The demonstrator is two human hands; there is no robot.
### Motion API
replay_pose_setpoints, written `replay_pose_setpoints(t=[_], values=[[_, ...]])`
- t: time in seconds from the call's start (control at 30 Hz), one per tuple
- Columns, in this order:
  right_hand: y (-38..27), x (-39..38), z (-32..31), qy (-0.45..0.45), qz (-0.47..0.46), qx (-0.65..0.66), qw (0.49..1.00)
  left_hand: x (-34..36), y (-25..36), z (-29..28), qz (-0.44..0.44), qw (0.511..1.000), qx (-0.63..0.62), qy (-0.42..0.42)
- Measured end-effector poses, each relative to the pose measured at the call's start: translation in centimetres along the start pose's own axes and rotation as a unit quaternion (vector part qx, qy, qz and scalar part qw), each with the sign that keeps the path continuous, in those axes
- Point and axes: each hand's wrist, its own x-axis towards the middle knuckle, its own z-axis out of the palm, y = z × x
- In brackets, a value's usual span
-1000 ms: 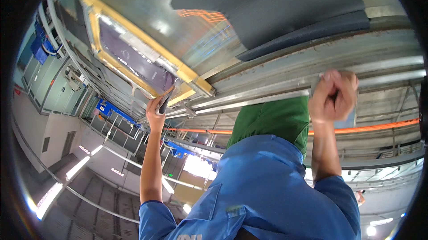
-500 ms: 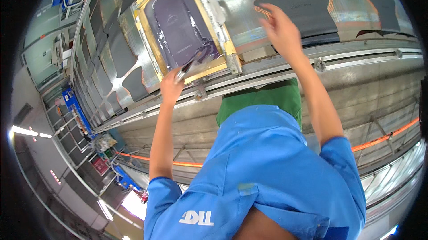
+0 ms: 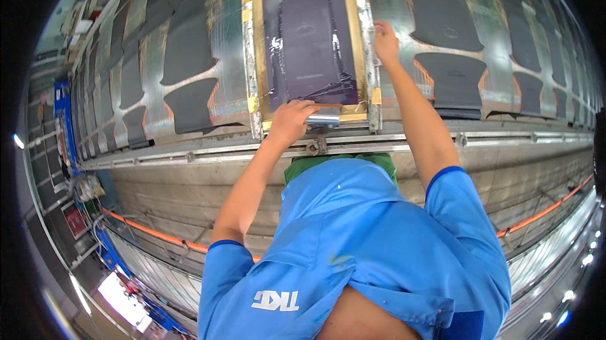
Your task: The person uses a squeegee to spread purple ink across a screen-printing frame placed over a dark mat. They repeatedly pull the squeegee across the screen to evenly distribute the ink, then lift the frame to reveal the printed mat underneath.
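A screen printing frame (image 3: pixel 250 68) with a pale, yellow-taped rim lies in front of me. Its mesh (image 3: pixel 306 43) is dark purple, with glossy wet ink along the sides and near end. My left hand (image 3: pixel 291 121) is closed around a squeegee (image 3: pixel 324 116) with a metal holder, at the near end of the mesh. At the frame's right side, my right hand (image 3: pixel 386 43) has its fingers curled onto the edge, hiding the part they grip.
Dark grey cut panels (image 3: pixel 447 21) lie in rows on the shiny table on both sides of the frame. A metal rail (image 3: pixel 410 143) runs along the table's near edge, in front of my body. An orange pipe (image 3: pixel 151 231) passes low behind me.
The frame now sits more squarely before me, as my view has turned. My right hand went from open air above the table to the frame's right edge. The squeegee remains in my left hand.
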Motion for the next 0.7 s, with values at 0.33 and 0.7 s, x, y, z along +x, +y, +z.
replay_pose_setpoints(t=[0.33,0.7], values=[[-4.0,-1.9,-1.3,-0.034,0.061,0.000,0.998,2.0,-5.0,-4.0,-0.243,0.959,-0.146,0.000],[-2.1,-1.3,-1.1,-0.031,0.064,0.006,0.997,13.8,-9.6,-3.2,-0.166,0.838,-0.263,-0.449]])
